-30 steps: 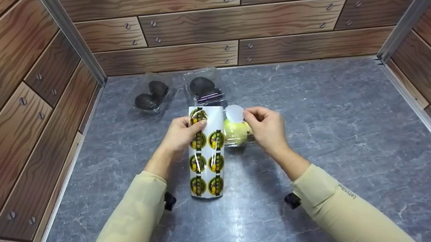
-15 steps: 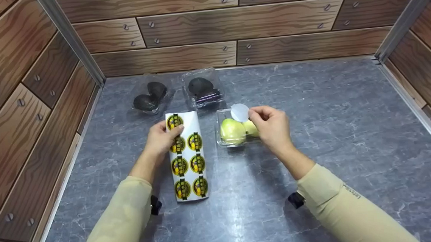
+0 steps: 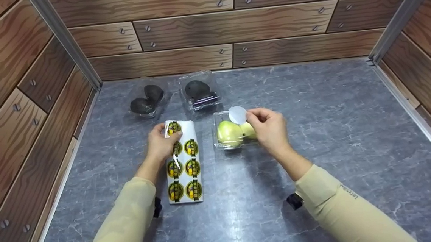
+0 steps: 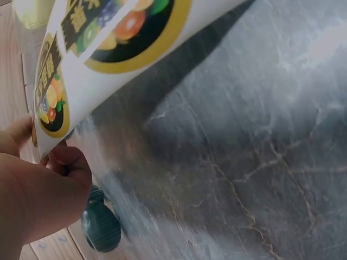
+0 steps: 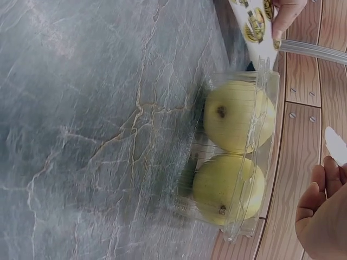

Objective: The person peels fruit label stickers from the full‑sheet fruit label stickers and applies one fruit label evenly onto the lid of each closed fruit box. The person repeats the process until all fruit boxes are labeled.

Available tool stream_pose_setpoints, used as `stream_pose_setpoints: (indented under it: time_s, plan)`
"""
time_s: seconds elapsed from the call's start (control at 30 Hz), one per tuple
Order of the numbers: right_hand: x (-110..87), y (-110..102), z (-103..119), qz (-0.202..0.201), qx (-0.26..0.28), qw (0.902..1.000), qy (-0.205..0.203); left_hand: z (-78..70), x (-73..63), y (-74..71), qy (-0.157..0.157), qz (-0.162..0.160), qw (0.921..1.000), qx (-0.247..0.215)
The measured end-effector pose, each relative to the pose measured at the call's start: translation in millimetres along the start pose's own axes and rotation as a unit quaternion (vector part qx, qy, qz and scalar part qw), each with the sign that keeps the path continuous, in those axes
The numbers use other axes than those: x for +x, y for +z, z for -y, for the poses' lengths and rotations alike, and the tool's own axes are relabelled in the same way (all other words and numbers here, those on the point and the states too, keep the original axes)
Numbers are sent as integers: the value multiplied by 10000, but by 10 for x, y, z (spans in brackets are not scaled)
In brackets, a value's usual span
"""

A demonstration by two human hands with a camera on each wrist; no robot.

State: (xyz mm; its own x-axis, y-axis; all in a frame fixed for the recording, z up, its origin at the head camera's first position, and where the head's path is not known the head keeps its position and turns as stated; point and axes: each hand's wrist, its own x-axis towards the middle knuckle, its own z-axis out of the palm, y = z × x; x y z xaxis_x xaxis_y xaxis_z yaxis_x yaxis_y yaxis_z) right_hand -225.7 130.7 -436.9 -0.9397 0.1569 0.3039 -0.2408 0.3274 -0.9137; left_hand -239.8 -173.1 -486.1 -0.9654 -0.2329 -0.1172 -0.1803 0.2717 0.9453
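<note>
My left hand (image 3: 161,143) grips a long white sheet of round yellow-and-black stickers (image 3: 184,176) at its far left edge, thumb on top. In the left wrist view the sheet (image 4: 87,86) bends up off the table. Between thumb and fingertips, my right hand (image 3: 271,130) pinches a single round sticker (image 3: 237,115), its pale blank side showing. The sticker hangs above a clear plastic box (image 3: 219,117) holding two yellow-green fruits (image 3: 229,133), probably pears. In the right wrist view both fruits (image 5: 238,116) sit inside the lidded box, apart from the right hand.
Two more clear boxes stand toward the back wall, each with two dark fruits; one holds its pair (image 3: 142,105) at left, the other its pair (image 3: 197,89) nearer the middle. Wood-patterned walls (image 3: 182,30) enclose the grey marbled table (image 3: 326,128).
My left hand has drawn the sticker sheet left, off the box of fruits, and slightly nearer to me. The right hand, with its sticker, stays almost in place over the box.
</note>
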Motion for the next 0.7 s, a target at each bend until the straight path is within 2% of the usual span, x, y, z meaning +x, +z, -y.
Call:
stream_pose_setpoints:
  time_s: [0.13,0.27,0.47,0.7]
  plan:
    - [5,-4,-18,-16,5,10000,-27,31,2,26,201,-92,9980,586]
    - [3,-12,-32,-13,-53,10000,-50,61,-2,36,279,-199,9920,1217]
    - [8,-26,-44,-20,-106,9998,-140,62,-18,57,356,-473,9784,1982]
    - [7,-39,-40,-15,-45,9999,-154,56,-21,86,417,-582,9598,2713]
